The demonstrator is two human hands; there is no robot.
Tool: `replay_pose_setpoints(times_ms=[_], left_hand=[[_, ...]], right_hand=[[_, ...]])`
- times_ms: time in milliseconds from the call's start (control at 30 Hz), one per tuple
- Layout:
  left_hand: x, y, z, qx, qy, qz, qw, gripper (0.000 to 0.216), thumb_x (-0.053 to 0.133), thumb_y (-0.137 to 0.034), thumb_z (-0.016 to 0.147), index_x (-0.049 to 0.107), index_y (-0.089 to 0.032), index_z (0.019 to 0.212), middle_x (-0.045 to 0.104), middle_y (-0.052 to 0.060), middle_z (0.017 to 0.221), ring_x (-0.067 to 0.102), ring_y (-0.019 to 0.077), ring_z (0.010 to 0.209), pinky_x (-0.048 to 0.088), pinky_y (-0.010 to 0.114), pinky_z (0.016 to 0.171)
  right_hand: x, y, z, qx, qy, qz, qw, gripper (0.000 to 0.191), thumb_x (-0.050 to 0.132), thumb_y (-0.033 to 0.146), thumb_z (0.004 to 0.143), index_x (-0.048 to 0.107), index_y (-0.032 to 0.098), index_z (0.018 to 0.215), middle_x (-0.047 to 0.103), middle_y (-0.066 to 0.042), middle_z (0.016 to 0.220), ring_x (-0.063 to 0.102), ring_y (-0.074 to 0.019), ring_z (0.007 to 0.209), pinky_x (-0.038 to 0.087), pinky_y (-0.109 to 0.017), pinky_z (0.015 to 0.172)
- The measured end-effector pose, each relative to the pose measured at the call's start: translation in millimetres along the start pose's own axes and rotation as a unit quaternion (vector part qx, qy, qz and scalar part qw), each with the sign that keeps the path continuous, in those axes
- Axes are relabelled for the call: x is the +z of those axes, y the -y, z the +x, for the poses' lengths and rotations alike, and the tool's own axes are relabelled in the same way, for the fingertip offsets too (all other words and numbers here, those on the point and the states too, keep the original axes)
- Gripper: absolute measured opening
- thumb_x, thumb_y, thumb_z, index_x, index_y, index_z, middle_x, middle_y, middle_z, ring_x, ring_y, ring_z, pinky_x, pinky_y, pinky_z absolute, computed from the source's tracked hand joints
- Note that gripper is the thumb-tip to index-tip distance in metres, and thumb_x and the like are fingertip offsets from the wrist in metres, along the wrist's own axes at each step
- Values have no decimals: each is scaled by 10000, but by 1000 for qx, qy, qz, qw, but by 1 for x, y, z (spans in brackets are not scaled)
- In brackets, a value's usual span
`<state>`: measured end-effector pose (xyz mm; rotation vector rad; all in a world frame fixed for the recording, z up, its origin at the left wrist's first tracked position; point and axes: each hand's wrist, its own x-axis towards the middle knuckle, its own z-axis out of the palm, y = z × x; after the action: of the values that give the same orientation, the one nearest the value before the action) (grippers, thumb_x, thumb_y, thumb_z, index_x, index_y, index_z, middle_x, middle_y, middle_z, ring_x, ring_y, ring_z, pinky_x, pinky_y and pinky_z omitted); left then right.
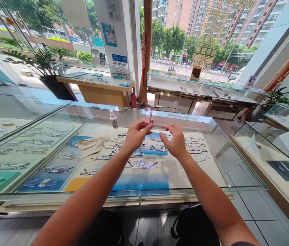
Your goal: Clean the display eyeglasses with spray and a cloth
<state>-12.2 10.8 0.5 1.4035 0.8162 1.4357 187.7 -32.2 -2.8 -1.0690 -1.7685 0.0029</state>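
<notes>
Above the glass display counter [144,181], my left hand [138,134] pinches a thin dark pair of eyeglasses [151,115]. One temple of the frame reaches out to the right, away from me. Close by on the right, my right hand [173,138] is held with its thumb and fingers apart, holding nothing. On the counter at the left lies a crumpled beige cloth [93,145]. A small white spray bottle [113,119] stands upright behind it. Several eyeglasses [143,164] show beneath my hands, on the white and blue display base.
Another glass case [274,157] with eyewear stands at the right. Further showcases [98,79] line the windows, with a potted plant [54,75] at the left. A red fire extinguisher [133,100] stands by the wooden post [146,51]. The counter's glass front edge runs before my legs.
</notes>
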Motion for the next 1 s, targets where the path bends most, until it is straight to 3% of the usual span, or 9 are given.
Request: replay_pose_setpoints(times_ms=[100,233,433,567,667,733,833,933,1000], left_hand=[[7,0,-5,-7,34,-3,999,482,964,-611,747,770,-180,843,744,125,1312,746,268,1104,673,339,793],[13,-1,-10,-29,68,-17,997,448,1005,-554,702,786,-178,808,723,142,1401,729,315,1200,632,298,765],[13,0,-11,-54,82,-33,995,429,962,-602,757,860,-204,878,734,152,1447,760,322,1149,650,388,841],[13,-3,-12,-7,93,33,995,398,861,-634,865,901,-246,943,749,155,1436,693,388,1343,636,502,1004],[10,-7,-8,33,80,75,993,391,813,-626,906,893,-254,992,767,147,1402,656,373,1406,596,500,1081],[2,-11,-1,56,46,86,994,397,781,-613,928,861,-235,1015,767,144,1386,690,344,1339,593,469,1063],[-23,-15,14,118,-85,166,975,310,727,-522,976,796,-226,1036,760,119,1307,696,300,1248,562,433,1072],[-62,-13,32,150,-242,293,913,201,697,-369,987,735,-223,1120,699,121,1268,639,312,1248,477,472,1165],[-90,-5,44,114,-315,343,878,307,742,-286,928,673,-204,1216,648,158,1329,586,351,1313,408,530,1222]], right_hand=[[7,3,-3,-30,24,33,999,313,707,359,1014,742,232,1298,764,-117,1215,682,-303,1139,560,-479,1023],[15,0,-6,-40,30,68,996,249,698,336,1020,749,246,1246,796,-120,1275,712,-311,1203,569,-502,1080],[15,-1,-8,21,37,117,992,226,697,348,1011,769,260,1206,836,-94,1208,748,-288,1118,598,-461,1006],[13,0,-8,52,34,113,992,233,701,363,990,782,257,1181,829,-86,1171,741,-286,1096,591,-463,996],[11,0,-7,58,31,112,991,273,682,361,993,780,260,1227,825,-87,1183,734,-283,1101,581,-464,1001],[9,-1,-6,59,32,111,992,275,669,352,998,784,261,1230,826,-87,1193,730,-279,1089,571,-466,1008],[6,-2,-5,63,26,112,991,251,653,349,1005,794,259,1193,828,-83,1184,722,-275,1059,555,-467,1010],[5,-5,-4,65,15,115,991,221,637,346,1007,793,253,1133,823,-77,1156,704,-278,1067,538,-468,1010],[4,-7,-3,64,13,115,991,212,628,344,1010,790,246,1106,817,-76,1134,693,-282,1081,527,-467,1013]])
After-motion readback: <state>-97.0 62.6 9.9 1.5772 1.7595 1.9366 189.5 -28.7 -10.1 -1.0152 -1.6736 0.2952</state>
